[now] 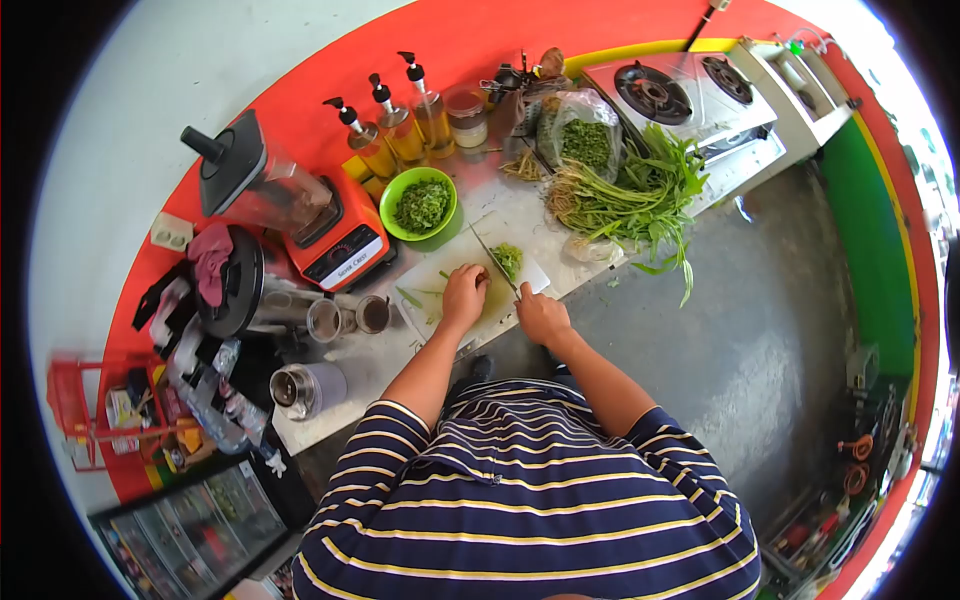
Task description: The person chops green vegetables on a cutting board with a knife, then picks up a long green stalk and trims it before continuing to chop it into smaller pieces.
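Note:
My right hand (543, 317) is closed around the handle of a kitchen knife (493, 252), its thin blade slanting up and left across a white cutting board (527, 268). Just left of the blade, my left hand (466, 296) rests on the board with its fingers curled over leafy greens, mostly hidden beneath them. Chopped greens (508, 260) lie in a small heap on the blade's right side. A loose green leaf (409, 298) sits near the board's left edge. Behind the board stands a lime-green bowl (388, 205) filled with chopped greens.
A red blender (345, 240) stands left of the board, near glass jars (373, 314) and a metal-topped container (312, 390). Pump bottles (405, 135) line the wall. Rooted leafy greens (640, 195) overhang the counter edge, by a plastic bag (585, 130) and gas stove (680, 90).

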A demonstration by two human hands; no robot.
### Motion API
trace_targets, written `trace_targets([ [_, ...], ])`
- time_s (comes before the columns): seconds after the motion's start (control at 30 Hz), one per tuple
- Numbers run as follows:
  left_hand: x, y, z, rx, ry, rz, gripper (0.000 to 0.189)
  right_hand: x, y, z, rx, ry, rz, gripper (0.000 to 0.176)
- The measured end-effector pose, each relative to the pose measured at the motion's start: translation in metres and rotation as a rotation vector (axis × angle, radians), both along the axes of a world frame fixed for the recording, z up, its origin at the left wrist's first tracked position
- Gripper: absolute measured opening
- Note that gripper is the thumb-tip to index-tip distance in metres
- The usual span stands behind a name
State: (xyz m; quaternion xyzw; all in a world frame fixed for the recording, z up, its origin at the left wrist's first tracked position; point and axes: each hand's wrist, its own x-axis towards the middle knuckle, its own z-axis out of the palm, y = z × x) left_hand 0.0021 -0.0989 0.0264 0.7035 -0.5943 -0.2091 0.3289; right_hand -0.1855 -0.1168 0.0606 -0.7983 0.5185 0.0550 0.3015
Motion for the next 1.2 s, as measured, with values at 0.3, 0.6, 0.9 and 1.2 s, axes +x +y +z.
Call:
trace_targets([
  [0.3,0.015,0.002,-0.015,-0.089,0.021,-0.170,0.007,0.016,0.045,0.011,0.004,-0.006,-0.213,0.031],
  [0.6,0.015,-0.002,-0.016,-0.155,0.039,-0.344,0.011,0.030,0.070,0.004,-0.053,0.041,-0.288,0.031],
  [0.9,0.013,0.000,-0.020,-0.176,0.023,-0.373,0.014,0.055,0.082,-0.020,-0.199,0.072,-0.389,0.019],
  [1.2,0.019,0.006,-0.024,-0.110,0.017,-0.415,0.020,0.061,0.079,0.006,-0.165,0.149,-0.392,0.014],
])
